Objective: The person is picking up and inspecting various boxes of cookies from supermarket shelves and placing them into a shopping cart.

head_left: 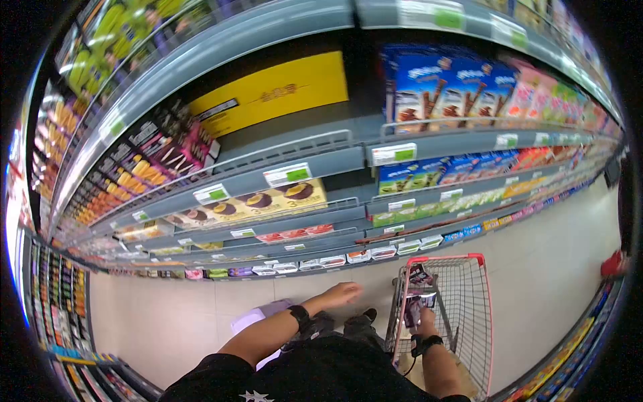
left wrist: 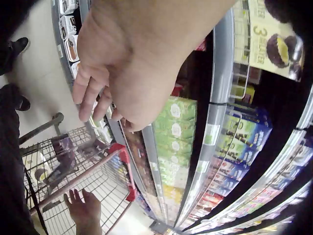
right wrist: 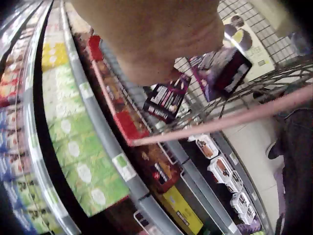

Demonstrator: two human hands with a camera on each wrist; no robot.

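The right hand (head_left: 423, 323) is resting on the near rim of the red-framed shopping cart (head_left: 469, 258), its grip clamped on a dark purple snack box (head_left: 413, 309); the label is unreadable. The left hand (head_left: 340, 295) is hanging free, fingers relaxed and apart. On the shelves (head_left: 301, 157) at left, a yellow box (left wrist: 269, 36) is showing a "3". Pale tiled floor (head_left: 556, 268) is stretching far right.
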